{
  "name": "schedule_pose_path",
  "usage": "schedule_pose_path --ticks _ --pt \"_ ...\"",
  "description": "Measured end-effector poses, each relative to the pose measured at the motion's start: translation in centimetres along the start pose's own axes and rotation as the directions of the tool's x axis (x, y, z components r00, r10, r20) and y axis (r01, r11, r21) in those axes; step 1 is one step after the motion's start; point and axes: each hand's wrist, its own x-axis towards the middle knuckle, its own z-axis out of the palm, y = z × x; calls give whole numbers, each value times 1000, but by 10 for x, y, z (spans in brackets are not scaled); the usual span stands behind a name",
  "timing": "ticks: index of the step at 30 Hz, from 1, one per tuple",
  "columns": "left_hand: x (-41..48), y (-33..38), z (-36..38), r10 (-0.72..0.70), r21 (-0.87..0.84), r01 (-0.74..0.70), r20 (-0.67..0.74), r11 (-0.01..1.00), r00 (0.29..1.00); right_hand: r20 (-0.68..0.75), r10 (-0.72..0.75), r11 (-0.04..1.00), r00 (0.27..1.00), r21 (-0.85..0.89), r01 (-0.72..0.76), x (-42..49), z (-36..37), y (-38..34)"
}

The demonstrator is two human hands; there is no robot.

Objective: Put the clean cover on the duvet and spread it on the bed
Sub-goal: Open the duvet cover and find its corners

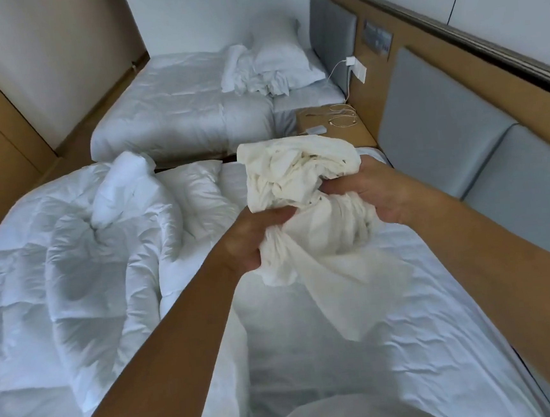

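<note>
The bunched cover (302, 199) is clenched between both hands' fingers (277, 213); the duvet (70, 246) is heaped leftward, nearer the left hand (253, 237).

Bunched cream cover (302, 199) aloft; rumpled white duvet (70, 246) on bed (412, 346)

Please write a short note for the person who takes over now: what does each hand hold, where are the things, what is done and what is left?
Left hand and right hand: both grip the bunched cream cover, held in the air above the near bed.
Duvet: bare and crumpled on the bed's left side.
Done: cover picked up only.
Left: open the cover, put the duvet inside, spread it flat over the bed.
</note>
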Motion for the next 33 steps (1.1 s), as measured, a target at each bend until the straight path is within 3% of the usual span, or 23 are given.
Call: schedule_pose_path --ticks 4,8,10,14,17,19,24,26,28,30,33 --pt "7 24 2 85 -118 -89 -38 989 996 313 204 979 928 -73 -190 -4 -6 -6" --pt "17 21 18 -13 -186 5 -40 982 999 457 386 922 801 -196 -333 -14 -7 -1" --pt "20 18 21 -18 -181 16 -11 983 1000 414 338 941 845 -173 -291 -21 0 13" --pt "10 23 8 -60 57 60 13 997 998 157 102 975 982 182 -130 -24 0 26" --pt "0 17 8 -315 359 252 129 899 940 -25 10 991 1000 132 -6 -17 -3 16" --pt "0 7 11 -374 424 265 196 866 907 -92 -20 997 996 66 26 -11 3 13" --pt "2 1 12 -219 138 195 193 971 956 -165 36 999 986 33 -31 -6 8 7" --pt "4 2 12 -120 -75 132 140 988 983 -56 163 986 985 25 -162 -11 6 4" --pt "10 3 17 -50 -241 72 98 968 994 142 304 951 942 5 -308 -19 5 6" --pt "14 3 26 -33 -294 59 91 954 995 297 362 924 884 12 -383 -27 1 11" --pt "21 0 41 -45 -261 55 45 964 998 334 382 912 862 13 -410 -35 4 19"
